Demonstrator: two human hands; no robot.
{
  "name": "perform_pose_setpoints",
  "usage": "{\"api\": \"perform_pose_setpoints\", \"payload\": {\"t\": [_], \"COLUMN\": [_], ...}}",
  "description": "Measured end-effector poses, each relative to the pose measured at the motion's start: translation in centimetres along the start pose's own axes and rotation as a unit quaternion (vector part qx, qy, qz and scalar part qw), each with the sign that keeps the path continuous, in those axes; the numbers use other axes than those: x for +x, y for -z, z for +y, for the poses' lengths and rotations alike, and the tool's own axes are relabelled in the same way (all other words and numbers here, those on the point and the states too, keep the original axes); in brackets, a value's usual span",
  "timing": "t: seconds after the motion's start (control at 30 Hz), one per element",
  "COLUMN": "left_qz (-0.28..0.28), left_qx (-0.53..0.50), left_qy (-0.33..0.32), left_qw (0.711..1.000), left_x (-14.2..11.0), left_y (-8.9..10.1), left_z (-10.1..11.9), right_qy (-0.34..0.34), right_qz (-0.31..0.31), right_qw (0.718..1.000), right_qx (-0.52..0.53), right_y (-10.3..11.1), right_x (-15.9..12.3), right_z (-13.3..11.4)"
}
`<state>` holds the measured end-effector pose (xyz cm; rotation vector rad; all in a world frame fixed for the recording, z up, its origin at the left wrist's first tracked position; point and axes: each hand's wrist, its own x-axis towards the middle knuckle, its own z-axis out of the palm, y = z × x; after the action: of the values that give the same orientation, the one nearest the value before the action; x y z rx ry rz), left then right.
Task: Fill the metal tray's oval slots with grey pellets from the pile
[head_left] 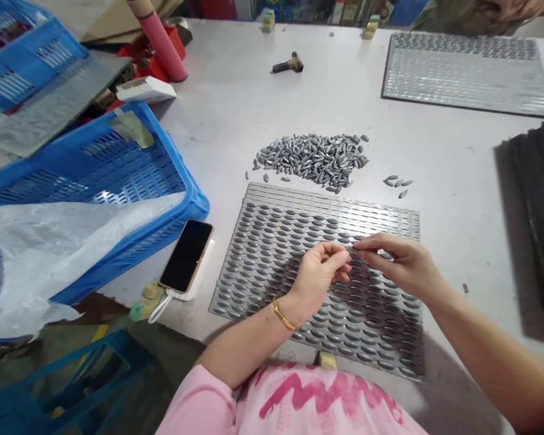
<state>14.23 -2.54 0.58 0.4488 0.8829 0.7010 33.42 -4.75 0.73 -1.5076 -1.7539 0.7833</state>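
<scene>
A grey metal tray (272, 241) with rows of oval slots lies on the table in front of me; most slots hold small grey oval pieces. My left hand (320, 275) hovers over the tray's middle with fingers curled, fingertips pinched together. My right hand (401, 263) meets it from the right, thumb and forefinger pinched. The two pinches touch at one spot; what sits between them is too small to name. A loose pile of the grey oval pieces (315, 157) lies just beyond the tray's far edge.
A blue slotted crate (118, 163) with a plastic bag (49, 248) stands at left, a phone (187, 255) on a white power bank beside the tray. A second filled tray (462, 72) lies far right, dark trays (535, 223) at the right edge. A small tool (288, 64) lies far back.
</scene>
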Motion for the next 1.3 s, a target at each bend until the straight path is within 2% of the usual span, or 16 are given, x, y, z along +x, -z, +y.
{"api": "perform_pose_setpoints", "payload": {"t": [0.1,0.27,0.5,0.7,0.83,1.07,1.2,1.3], "left_qz": [0.023,0.029,0.030,0.019,0.024,0.033,0.019,0.008], "left_qx": [-0.040,-0.073,-0.086,-0.107,-0.132,-0.195,-0.214,-0.222], "left_qy": [0.000,0.021,0.032,0.042,0.033,0.053,0.060,0.061], "left_qw": [0.999,0.997,0.995,0.993,0.990,0.979,0.975,0.973], "left_x": [0.0,0.1,0.1,0.0,0.1,0.2,0.2,0.2], "left_y": [0.0,0.5,0.5,0.4,0.3,0.4,0.4,0.6], "left_z": [0.5,0.5,0.3,0.2,0.5,1.6,1.9,2.0], "right_qy": [0.075,0.155,0.216,0.236,0.234,0.218,0.202,0.184], "right_qz": [0.055,0.000,-0.037,-0.106,-0.118,-0.094,-0.091,-0.058], "right_qw": [0.987,0.951,0.917,0.887,0.885,0.890,0.909,0.935], "right_qx": [-0.130,-0.267,-0.335,-0.382,-0.384,-0.388,-0.352,-0.298], "right_y": [0.2,-0.5,-0.5,0.2,0.4,0.0,0.2,0.2], "right_x": [1.7,3.8,4.3,5.1,5.2,4.6,4.7,4.4], "right_z": [2.5,5.2,5.0,4.5,4.2,4.0,4.6,3.6]}}
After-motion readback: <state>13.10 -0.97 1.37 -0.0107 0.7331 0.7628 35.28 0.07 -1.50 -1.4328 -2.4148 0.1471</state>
